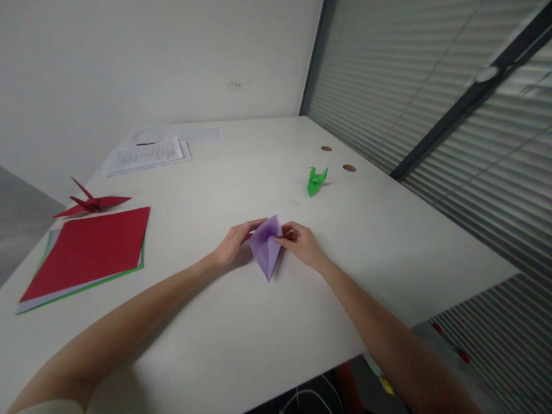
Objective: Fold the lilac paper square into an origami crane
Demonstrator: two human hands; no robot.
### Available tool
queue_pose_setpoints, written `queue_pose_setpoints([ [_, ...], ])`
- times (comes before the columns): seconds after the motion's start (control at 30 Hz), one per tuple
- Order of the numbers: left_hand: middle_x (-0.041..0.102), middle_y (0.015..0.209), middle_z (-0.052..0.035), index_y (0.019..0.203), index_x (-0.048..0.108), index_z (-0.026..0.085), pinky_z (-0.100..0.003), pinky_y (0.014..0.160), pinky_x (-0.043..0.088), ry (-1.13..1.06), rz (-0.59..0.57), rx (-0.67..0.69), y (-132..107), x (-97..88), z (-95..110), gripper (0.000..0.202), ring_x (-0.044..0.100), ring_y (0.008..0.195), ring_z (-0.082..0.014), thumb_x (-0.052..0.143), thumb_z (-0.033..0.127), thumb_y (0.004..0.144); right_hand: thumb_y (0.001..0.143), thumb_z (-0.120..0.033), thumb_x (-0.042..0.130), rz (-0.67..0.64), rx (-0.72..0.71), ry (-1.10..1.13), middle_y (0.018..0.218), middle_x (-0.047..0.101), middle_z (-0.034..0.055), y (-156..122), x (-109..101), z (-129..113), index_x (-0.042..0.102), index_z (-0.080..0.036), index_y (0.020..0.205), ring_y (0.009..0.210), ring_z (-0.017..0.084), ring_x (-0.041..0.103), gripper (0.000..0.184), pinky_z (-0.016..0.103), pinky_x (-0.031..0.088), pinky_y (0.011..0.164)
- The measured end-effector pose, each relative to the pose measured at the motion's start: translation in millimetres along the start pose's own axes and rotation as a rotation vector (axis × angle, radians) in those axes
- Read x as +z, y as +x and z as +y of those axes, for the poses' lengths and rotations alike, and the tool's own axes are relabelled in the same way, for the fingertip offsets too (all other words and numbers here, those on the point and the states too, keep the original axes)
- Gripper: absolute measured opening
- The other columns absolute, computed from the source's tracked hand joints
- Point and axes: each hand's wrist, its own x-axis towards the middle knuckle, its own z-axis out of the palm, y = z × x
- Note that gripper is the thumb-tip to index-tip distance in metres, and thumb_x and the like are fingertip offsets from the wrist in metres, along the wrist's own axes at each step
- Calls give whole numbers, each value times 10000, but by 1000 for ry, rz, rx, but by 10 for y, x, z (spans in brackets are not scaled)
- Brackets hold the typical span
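Observation:
A partly folded sheet of purple origami paper (265, 244) is held between both hands just above the white table, one pointed corner turned toward me. My left hand (237, 240) grips its left side, with some fingertips hidden behind the paper. On the other side, my right hand (301, 241) pinches the right edge between thumb and fingers. The paper's upper layer is spread into a shallow pocket, with a crease running down to the near point.
A green paper crane (317, 181) stands beyond my right hand. At left, a red paper crane (97, 203) sits behind a stack of coloured sheets (92, 247), red on top. Written papers (146, 156) lie farther back. Two round holes pierce the table (241, 178) near the window blinds.

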Motion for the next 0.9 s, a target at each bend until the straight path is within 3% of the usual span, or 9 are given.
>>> queue_pose_setpoints([
  [0.13, 576, 1371, -130, 1271, 635, 184, -481, 1102, 379, -14, 49, -31, 22, -28, -57, 513, 515, 1288, -322, 596, 513, 879, 629, -432, 781, 47, 43, 136, 750, 635, -7, 29, -37, 15, 587, -196, 765, 673, 144, 611, 334, 302, 510, 674],
  [0.23, 588, 1355, -139, 1264, 641, 179, -480, 1082, 405, -59, 53, -21, 26, -36, -66, 499, 529, 1274, -322, 632, 478, 864, 610, -451, 796, 57, 69, 189, 759, 642, -1, 37, -46, 28, 599, -195, 762, 691, 154, 627, 357, 329, 537, 712],
  [0.6, 583, 1353, -163, 1272, 627, 181, -482, 1034, 458, -98, -66, -7, 16, 23, -89, 582, 610, 1174, -303, 796, 359, 744, 619, -371, 793, -8, 93, 185, 766, 655, -9, 9, -52, -18, 611, -189, 773, 729, 150, 632, 300, 331, 514, 767],
  [0.9, 633, 1246, -153, 1353, 525, 171, -395, 943, 500, 300, -36, 83, 4, 32, -110, 719, 612, 1113, -259, 803, 355, 715, 582, -240, 785, -61, 88, 189, 747, 666, -23, 10, -48, 15, 624, -197, 788, 715, 155, 647, 265, 337, 520, 762],
])
